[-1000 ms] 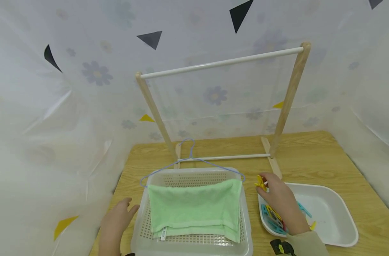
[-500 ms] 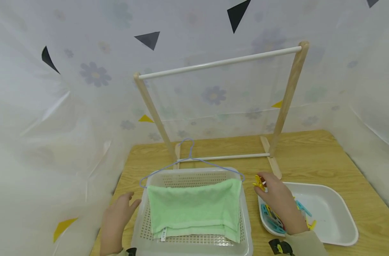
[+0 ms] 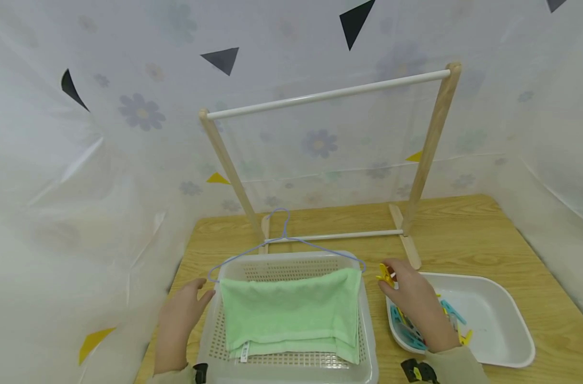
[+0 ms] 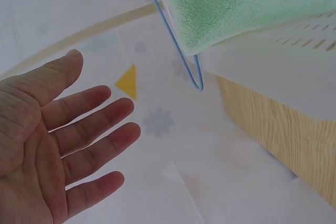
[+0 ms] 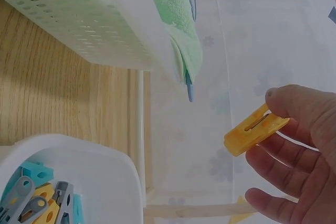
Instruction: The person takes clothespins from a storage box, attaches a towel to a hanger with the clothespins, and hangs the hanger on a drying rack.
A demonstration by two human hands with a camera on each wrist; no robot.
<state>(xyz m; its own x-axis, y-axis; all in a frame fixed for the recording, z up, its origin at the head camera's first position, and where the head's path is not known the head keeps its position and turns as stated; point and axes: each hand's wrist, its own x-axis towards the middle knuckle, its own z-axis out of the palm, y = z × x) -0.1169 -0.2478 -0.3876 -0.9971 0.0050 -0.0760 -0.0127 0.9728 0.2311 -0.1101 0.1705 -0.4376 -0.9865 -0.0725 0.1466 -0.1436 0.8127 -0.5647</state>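
Between thumb and fingers my right hand pinches a yellow clothespin, held above the left end of the white tray. My left hand is beside the basket's left side, its fingers spread and holding nothing in the left wrist view. A folded light green towel with a small white label lies over the white perforated basket. Along the towel's top edge, a thin blue hanger spans the basket, its hook pointing toward the rack.
Several clothespins in teal, yellow and grey lie in the tray. Behind the basket stands a drying rack with wooden posts and white bars. All of it rests on a wood-grain table, with a patterned sheet hanging behind.
My left hand has moved up and right, closer to the basket's left edge. My right hand has drifted slightly left with the yellow clothespin. The towel, hanger and basket have stayed put.
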